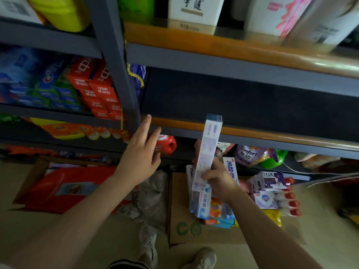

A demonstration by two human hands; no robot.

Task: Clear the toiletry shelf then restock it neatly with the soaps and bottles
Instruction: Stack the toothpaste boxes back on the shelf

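My right hand [217,177] grips a long white-and-blue toothpaste box [207,150] near its lower end, holding it upright with its top level with the front edge of the dark middle shelf [252,133]. That shelf's bay looks bare and dark. My left hand [141,150] is stretched forward with straight fingers, just below the shelf's left front corner, holding nothing. On the floor below stands a cardboard box [184,220] holding more toothpaste boxes [202,206], soap packs [266,199] and red-capped bottles [291,202].
A grey upright post [118,74] divides the shelving. Left bay holds red and blue toothpaste cartons [97,88]. A red detergent jug [167,144] and Comfort pouches [250,154] sit on the lower shelf. A red-lined carton [64,183] lies on the floor left. My shoe [202,259] is below.
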